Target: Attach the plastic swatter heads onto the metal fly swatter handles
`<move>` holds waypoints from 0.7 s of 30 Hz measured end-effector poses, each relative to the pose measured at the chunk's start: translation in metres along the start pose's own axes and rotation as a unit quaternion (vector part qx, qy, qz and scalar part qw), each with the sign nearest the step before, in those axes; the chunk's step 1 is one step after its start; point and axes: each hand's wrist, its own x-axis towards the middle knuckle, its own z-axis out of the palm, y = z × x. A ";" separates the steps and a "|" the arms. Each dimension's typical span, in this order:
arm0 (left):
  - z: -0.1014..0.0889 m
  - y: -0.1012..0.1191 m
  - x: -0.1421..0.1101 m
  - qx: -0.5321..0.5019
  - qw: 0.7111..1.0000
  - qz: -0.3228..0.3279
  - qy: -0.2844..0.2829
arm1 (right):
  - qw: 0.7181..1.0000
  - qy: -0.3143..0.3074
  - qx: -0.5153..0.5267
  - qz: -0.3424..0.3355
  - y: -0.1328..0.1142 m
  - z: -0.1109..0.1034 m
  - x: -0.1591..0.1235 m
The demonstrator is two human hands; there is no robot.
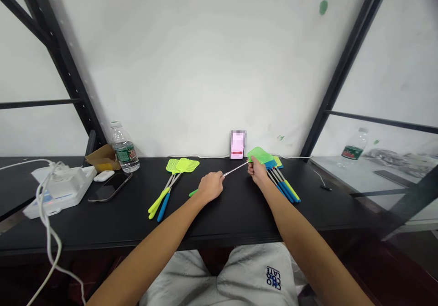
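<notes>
A green swatter (259,153) spans both hands above the table (236,219): the left hand (211,185) has fingers wrapped around its handle, the right hand (257,170) grasps its head. Swatter piles lie right (287,191) and left (186,165); a phone (237,144) stands behind, a bottle (126,151) far left.

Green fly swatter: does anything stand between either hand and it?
Nothing visible does. The left hand grips the green fly swatter by its handle; the right hand holds its head. The other swatters on the right lie partly behind that head in view; whether they touch it is unclear.
</notes>
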 end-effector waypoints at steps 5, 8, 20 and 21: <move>-0.001 0.002 -0.001 0.007 1.000 0.001 0.016 | 1.000 -0.002 -0.014 -0.024 -0.002 0.011 -0.011; -0.002 0.006 -0.002 0.007 0.999 0.000 0.033 | 0.999 -0.036 -0.021 -0.026 0.001 0.027 -0.028; -0.004 0.009 -0.004 0.004 0.999 -0.011 0.050 | 0.993 -0.119 -0.007 0.003 0.017 0.055 -0.067; -0.004 0.008 -0.003 0.004 0.999 -0.011 0.049 | 0.993 -0.121 -0.007 0.007 0.017 0.054 -0.066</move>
